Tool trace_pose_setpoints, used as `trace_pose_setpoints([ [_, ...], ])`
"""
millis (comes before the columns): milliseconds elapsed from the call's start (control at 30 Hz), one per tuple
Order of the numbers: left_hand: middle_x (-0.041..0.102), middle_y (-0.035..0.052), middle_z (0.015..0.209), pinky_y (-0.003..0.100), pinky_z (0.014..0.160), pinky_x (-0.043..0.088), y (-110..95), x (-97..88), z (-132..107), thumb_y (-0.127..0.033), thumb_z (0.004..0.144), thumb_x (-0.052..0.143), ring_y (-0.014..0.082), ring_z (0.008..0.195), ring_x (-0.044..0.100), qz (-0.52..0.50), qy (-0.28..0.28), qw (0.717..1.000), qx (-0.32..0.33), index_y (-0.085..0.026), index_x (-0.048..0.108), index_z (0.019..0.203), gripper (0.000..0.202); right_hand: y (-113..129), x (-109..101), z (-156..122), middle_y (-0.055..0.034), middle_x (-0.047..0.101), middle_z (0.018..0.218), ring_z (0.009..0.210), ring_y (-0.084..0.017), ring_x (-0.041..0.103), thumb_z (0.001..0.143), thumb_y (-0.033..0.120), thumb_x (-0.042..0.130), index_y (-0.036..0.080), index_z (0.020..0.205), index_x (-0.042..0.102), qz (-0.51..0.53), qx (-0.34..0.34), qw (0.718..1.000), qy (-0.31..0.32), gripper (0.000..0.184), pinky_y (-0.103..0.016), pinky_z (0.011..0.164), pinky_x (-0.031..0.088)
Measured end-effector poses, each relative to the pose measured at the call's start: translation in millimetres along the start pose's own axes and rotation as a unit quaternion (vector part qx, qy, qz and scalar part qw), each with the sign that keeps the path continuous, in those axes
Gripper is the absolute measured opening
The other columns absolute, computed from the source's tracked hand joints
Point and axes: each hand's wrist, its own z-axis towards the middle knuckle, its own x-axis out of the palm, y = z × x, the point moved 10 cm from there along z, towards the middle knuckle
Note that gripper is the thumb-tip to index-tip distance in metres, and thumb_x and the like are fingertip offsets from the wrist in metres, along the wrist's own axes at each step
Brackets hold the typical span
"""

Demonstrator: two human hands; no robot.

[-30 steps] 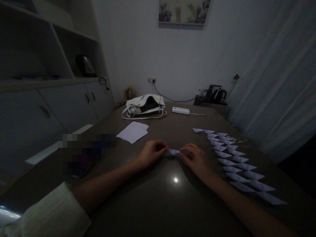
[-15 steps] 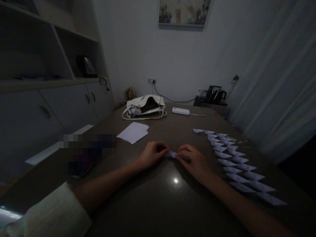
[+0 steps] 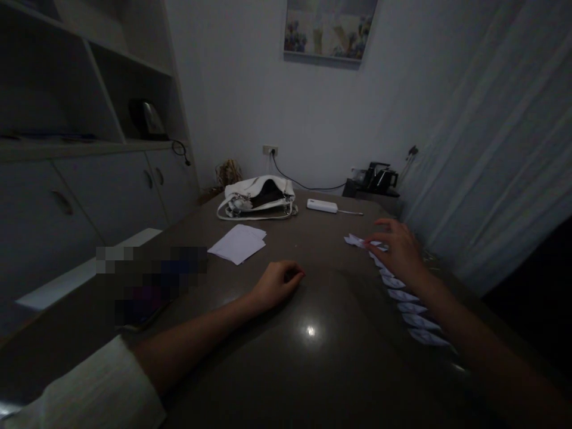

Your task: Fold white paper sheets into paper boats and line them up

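Note:
My left hand [image 3: 277,283] rests on the dark table [image 3: 313,357], curled loosely with nothing visible in it. My right hand [image 3: 397,249] reaches out to the far end of a double row of small folded white paper pieces [image 3: 413,308] along the table's right side. Its thumb and fingers pinch a folded paper piece [image 3: 376,243] there, beside the end piece [image 3: 354,240]. My right forearm covers part of the row.
A stack of white paper sheets [image 3: 238,242] lies left of centre. A white handbag [image 3: 257,196] and a white power bank [image 3: 322,205] with its cable sit at the far end. Cabinets stand left, a curtain hangs right.
My right hand has left the table's middle and carried the small folded piece right and away to the row's far end. My left hand let go of it and stayed curled in place.

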Motion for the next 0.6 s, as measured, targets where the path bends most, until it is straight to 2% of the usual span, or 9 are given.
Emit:
trace_pose_setpoints([
  [200, 0.065, 0.0052, 0.076, 0.023, 0.061, 0.04, -1, 1.5, 0, -0.026, 0.082, 0.049, 0.0152, 0.068, 0.057, 0.014, 0.009, 1.0, 0.004, -0.013, 0.065, 0.084, 0.021, -40, 42, 8, -0.0091, 0.051, 0.119, 0.11, -0.032, 0.044, 0.076, 0.024, 0.064, 0.025, 0.078, 0.073, -0.086, 0.051, 0.991, 0.092, 0.009, -0.044, 0.08, 0.039],
  [367, 0.065, 0.0044, 0.077, 0.023, 0.062, 0.041, 0, 1.8, 0, -0.025, 0.082, 0.049, 0.015, 0.069, 0.058, 0.012, 0.004, 1.0, 0.016, -0.014, 0.065, 0.084, 0.02, -48, 68, 9, -0.0078, 0.05, 0.122, 0.111, -0.03, 0.042, 0.076, 0.023, 0.064, 0.027, 0.078, 0.073, -0.089, 0.053, 0.987, 0.125, 0.01, -0.043, 0.082, 0.037],
  [600, 0.065, 0.0047, 0.076, 0.022, 0.061, 0.04, 0, 2.8, 0, -0.023, 0.082, 0.049, 0.0144, 0.068, 0.057, 0.01, 0.011, 1.0, 0.007, -0.013, 0.065, 0.084, 0.019, -50, 80, 13, -0.0067, 0.05, 0.124, 0.111, -0.028, 0.042, 0.075, 0.022, 0.064, 0.028, 0.079, 0.073, -0.102, 0.052, 0.981, 0.157, 0.011, -0.041, 0.083, 0.036],
])
